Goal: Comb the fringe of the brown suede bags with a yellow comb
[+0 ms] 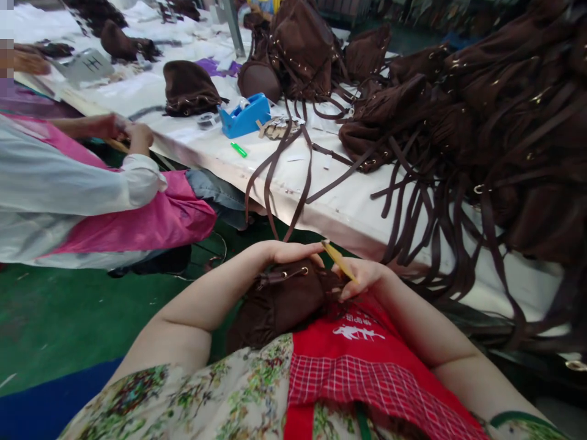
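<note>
A small dark brown drawstring bag (298,296) with gold eyelets rests in my lap against my red apron. My left hand (296,250) lies over the bag's upper edge and grips it, some fingers hidden behind the fabric. In my right hand (367,275) is a slim yellow tool (339,260) with a dark tip, held slantwise beside the bag. Its tip meets the fingertips of my left hand. The exact kind of tool is not clear. Both hands are close together, just in front of the table edge.
A white-covered table (270,168) carries a large heap of brown bags (458,116) with dangling straps, a blue tape dispenser (247,116), a green cutter-like item (238,149) and another brown bag (190,88). At left sits a co-worker in a pink apron (151,214), hands together.
</note>
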Demonstrator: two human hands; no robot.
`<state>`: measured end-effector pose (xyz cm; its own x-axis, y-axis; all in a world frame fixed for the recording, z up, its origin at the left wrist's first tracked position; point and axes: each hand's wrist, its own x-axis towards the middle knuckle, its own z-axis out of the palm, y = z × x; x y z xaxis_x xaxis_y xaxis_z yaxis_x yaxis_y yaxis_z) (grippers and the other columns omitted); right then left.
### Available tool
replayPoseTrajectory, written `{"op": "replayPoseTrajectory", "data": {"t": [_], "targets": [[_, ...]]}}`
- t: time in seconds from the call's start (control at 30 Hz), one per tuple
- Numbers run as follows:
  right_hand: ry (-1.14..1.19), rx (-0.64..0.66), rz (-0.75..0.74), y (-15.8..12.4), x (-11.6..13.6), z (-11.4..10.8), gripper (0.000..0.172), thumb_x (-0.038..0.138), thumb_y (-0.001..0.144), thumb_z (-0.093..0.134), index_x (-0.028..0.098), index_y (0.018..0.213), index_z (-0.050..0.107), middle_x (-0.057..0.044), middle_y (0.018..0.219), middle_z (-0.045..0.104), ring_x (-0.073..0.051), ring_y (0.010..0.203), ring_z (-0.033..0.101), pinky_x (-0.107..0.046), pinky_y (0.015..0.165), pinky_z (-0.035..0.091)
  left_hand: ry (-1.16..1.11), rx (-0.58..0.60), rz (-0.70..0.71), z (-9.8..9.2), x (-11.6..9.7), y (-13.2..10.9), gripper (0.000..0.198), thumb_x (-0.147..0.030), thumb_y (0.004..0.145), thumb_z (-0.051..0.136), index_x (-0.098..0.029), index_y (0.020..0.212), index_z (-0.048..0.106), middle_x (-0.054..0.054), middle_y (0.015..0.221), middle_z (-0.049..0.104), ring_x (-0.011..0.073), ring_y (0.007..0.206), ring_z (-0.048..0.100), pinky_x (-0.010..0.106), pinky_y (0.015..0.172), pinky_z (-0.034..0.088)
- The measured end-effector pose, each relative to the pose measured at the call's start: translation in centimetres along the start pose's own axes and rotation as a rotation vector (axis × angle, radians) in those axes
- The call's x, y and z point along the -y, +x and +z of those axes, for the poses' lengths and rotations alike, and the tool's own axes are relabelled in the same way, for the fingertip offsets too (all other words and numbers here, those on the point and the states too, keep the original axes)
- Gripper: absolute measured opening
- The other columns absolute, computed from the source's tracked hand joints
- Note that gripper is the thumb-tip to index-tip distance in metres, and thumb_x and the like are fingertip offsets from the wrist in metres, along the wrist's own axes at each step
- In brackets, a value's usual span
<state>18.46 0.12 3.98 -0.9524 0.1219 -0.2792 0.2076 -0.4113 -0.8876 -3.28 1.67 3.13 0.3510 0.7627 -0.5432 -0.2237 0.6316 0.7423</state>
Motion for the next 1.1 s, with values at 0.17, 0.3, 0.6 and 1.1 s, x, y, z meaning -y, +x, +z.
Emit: {"op": "replayPoseTrajectory", "data": {"t": [0.17, 0.3, 0.6, 1.1], "targets": [[-0.133, -0.008, 0.135, -3.0, -0.4, -1.9, 0.040, 0.036, 0.065, 0.078, 0.008, 0.092, 0.066, -0.002, 0.078, 0.068, -0.011, 0.065, 0.058, -0.019, 0.062, 0.049, 0.604, 0.678, -0.194, 0.9, 1.8, 0.1, 0.020, -0.034, 0.065, 0.077, -0.015, 0.068, 0.069, -0.002, 0.059, 0.064, 0.0138, 0.060, 0.059, 0.021, 0.063, 0.047], [-0.165, -0.030, 0.189, -2.7, -1.2, -3.8, 0.040, 0.034, 0.066, 0.077, 0.008, 0.094, 0.066, 0.001, 0.069, 0.065, -0.006, 0.053, 0.051, -0.016, 0.050, 0.044, 0.878, 0.960, -0.144, 2.8, 1.9, -0.6, 0.035, -0.042, 0.062, 0.079, -0.014, 0.081, 0.073, 0.000, 0.071, 0.069, 0.0148, 0.067, 0.060, 0.021, 0.063, 0.045], [-0.334, -0.237, 0.107, 0.1, -0.2, -5.5, 0.031, 0.029, 0.062, 0.076, 0.011, 0.085, 0.065, 0.003, 0.067, 0.063, -0.007, 0.055, 0.051, -0.017, 0.050, 0.042, 0.570, 0.846, -0.216, 2.2, 5.6, 0.1, 0.033, -0.040, 0.066, 0.076, -0.013, 0.083, 0.071, 0.004, 0.080, 0.071, 0.0184, 0.075, 0.063, 0.027, 0.071, 0.049], [-0.592, -0.584, 0.087, 1.4, 0.0, -6.1, 0.035, 0.030, 0.067, 0.070, 0.015, 0.098, 0.062, 0.000, 0.079, 0.066, -0.012, 0.063, 0.057, -0.022, 0.055, 0.044, 0.262, 0.765, -0.217, 0.9, 5.1, -1.1, 0.031, -0.038, 0.081, 0.060, -0.010, 0.084, 0.072, 0.009, 0.079, 0.070, 0.0192, 0.073, 0.064, 0.027, 0.071, 0.049]]}}
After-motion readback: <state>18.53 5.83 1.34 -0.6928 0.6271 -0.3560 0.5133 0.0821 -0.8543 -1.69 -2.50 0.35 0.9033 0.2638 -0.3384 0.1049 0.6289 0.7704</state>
